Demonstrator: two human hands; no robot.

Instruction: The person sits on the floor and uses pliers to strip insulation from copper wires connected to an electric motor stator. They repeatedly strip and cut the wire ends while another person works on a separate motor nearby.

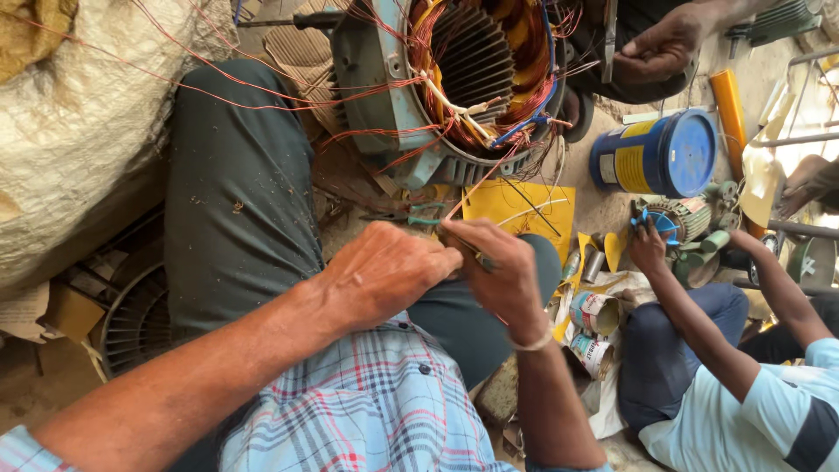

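Both hands meet just below the motor stator [463, 79], which lies on the floor with its copper windings exposed. The left hand [384, 271] has its grip pressed together, knuckles up; what it pinches is hidden. The right hand [502, 271] pinches one thin copper wire [476, 188] that runs up to the stator, its fingers closed around a small dark tool. Right of the stator stands one blue can [660, 153]. Below that, a co-worker's hand [648, 247] touches one small motor [686, 218]. Two tins [594, 332] lie near the right wrist.
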